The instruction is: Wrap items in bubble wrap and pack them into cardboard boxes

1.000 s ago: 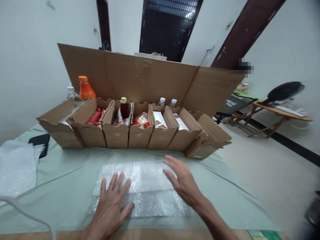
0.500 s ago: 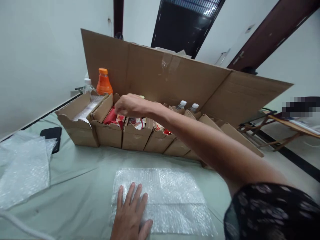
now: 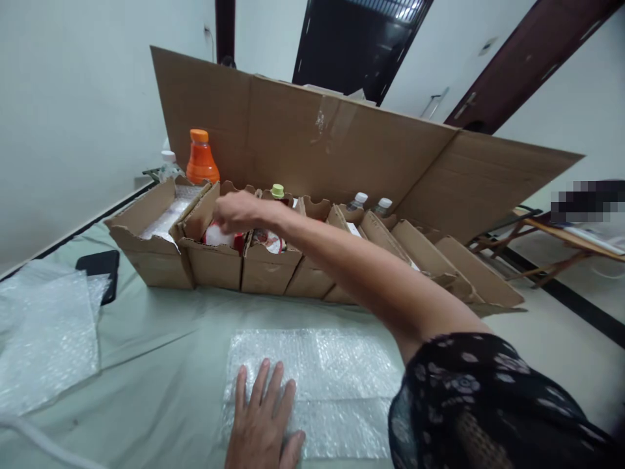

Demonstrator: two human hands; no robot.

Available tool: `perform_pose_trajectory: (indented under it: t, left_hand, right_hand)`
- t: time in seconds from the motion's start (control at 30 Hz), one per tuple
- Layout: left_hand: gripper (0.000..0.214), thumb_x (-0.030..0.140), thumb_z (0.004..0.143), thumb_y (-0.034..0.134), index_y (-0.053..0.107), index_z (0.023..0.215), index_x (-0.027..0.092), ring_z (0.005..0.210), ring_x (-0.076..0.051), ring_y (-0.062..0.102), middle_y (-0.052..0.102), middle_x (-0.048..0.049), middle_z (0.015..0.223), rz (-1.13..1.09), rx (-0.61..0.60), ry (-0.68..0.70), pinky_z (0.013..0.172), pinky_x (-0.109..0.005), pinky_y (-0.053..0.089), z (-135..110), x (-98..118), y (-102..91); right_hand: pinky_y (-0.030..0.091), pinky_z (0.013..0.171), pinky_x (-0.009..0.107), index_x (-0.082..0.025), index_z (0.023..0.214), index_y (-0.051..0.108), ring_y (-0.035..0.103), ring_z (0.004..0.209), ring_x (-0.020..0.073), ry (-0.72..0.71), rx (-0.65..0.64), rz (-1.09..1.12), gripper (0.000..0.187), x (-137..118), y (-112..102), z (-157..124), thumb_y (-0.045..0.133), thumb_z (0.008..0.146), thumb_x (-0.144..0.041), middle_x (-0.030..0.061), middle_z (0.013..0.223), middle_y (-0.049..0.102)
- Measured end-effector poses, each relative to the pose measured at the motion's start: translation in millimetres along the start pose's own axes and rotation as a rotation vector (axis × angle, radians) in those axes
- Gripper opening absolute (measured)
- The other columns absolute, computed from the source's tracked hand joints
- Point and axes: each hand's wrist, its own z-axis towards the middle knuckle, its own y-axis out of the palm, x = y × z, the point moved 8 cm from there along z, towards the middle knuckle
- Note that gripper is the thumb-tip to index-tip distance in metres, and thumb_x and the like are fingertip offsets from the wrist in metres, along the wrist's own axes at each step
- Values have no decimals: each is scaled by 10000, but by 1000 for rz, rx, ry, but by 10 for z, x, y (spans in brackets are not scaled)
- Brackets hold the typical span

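My left hand (image 3: 263, 417) lies flat with fingers spread on a sheet of bubble wrap (image 3: 342, 371), whose fold or seam runs across it. My right hand (image 3: 241, 212) reaches over the second cardboard bin (image 3: 217, 266) from the left. Its fingers are curled closed and point down, right above a white and red package (image 3: 219, 236). What the fingertips grip, if anything, is hidden behind the hand. In the bin to its right sits a printed packet (image 3: 268, 241), and a bottle with a light green cap (image 3: 277, 191) shows behind my wrist.
A tall cardboard panel (image 3: 288, 130) stands behind the row of bins. An orange bottle (image 3: 202, 159) and clear bottles with white caps stand at the back. More bubble wrap (image 3: 49, 332) and a black phone (image 3: 100, 270) lie at left. A white cable (image 3: 43, 446) crosses the lower left.
My right hand has shifted slightly left and down over the second bin. White now shows below it where red showed before. My left hand stays on the bubble wrap; the view has turned slightly.
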Motion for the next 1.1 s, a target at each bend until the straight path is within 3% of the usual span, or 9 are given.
perform_pose_trajectory:
  t: [0.13,0.2,0.4,0.5,0.63,0.8,0.9,1.0,1.1]
  left_hand:
    - [506,297,895,646,590,1388,198,1540,-355,321,545,-145,1536,-198,172,-168,1283,-606,117,56,-19,-230]
    - [555,255,914,634,530,1459,254,1552,-361,306,495,-135,1582,-325,246,-267,1260,-635,200,38,-28,-364]
    - [695,634,934,544,453,1539,306,1419,-388,516,566,-143,1524,-1292,156,-726,1129,-608,462,-211,-21,-255]
    - [706,736,894,513,578,1445,300,1344,-384,589,651,-123,1431,-1785,88,-987,1104,-593,495,-276,185,-182]
    - [665,423,786,801,614,1410,290,1282,-351,639,744,-75,1280,-1797,111,-1427,1111,-514,514,-428,306,-233]
    - [668,339,729,821,655,1368,241,1326,-397,597,732,-105,1301,-1763,1,-1354,1123,-559,493,-583,452,-354]
    - [725,392,685,843,664,1369,230,1357,-441,558,713,-123,1339,-1789,-145,-1305,1128,-598,467,-706,632,-364]
    - [829,412,656,858,615,1432,253,1405,-452,507,672,-118,1410,-1872,-286,-1219,1146,-603,436,-687,774,-352]
    - [878,647,761,720,504,1524,268,1435,-427,485,609,-133,1487,-1971,-233,-1207,1158,-608,411,-622,687,-349]
  right_hand:
    - [389,700,268,-123,841,717,549,735,118,-70,395,119,109,131,-627,-1043,634,906,-150,18,822,700]
    - [400,703,269,-135,828,709,550,714,117,-71,570,249,128,150,-629,-1782,645,923,-191,-3,773,688]
    - [470,807,347,-216,797,664,629,774,168,98,783,599,132,-132,602,-3302,658,929,-217,-1,781,717]
    - [463,818,375,-226,806,653,631,769,183,170,794,682,125,-440,1306,-3586,635,925,-189,4,752,707]
    - [448,870,411,-235,846,677,619,785,196,117,693,775,61,-761,1834,-3853,673,898,-266,-2,752,693]
    - [490,945,428,-232,1260,668,625,1074,264,419,620,1194,486,-395,2190,-4179,716,866,-514,102,1196,692]
    - [510,982,412,-215,1432,572,613,1201,287,392,476,1551,810,-390,2374,-4089,787,774,-637,132,1364,636]
    - [552,869,349,-183,1147,741,691,955,224,378,449,1752,585,-444,2394,-3998,843,734,-585,71,1038,750]
    - [558,714,290,-188,842,776,662,724,163,467,632,1700,328,-351,2174,-4089,844,757,-497,33,810,736]
